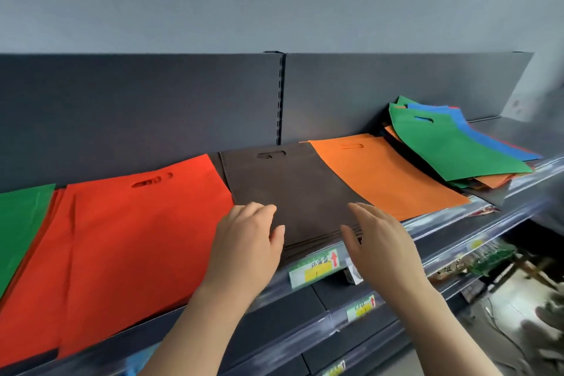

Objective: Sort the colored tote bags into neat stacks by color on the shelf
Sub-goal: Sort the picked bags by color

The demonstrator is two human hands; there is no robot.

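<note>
Along the dark grey metal shelf lie four flat stacks of non-woven tote bags with cut-out handles: a green stack at the far left, a red stack beside it, a dark brown stack in the middle, and an orange stack overlapping the brown one's right edge. Further right sits one unsorted heap, a green bag on top with blue, orange and red edges showing beneath it.

On the shelf's front rail, just under the brown stack, hangs a green and yellow price tag with a red upward arrow and handwritten Chinese characters too blurred to read surely. A second tag of the same kind, also with a red arrow, sits on the rail below.

Both hands are at the brown stack's front edge. The left hand lies over its front left corner, fingers relaxed, its grip loose and empty. The right hand has straight fingers at the front right edge, grip wide and holding nothing.
</note>
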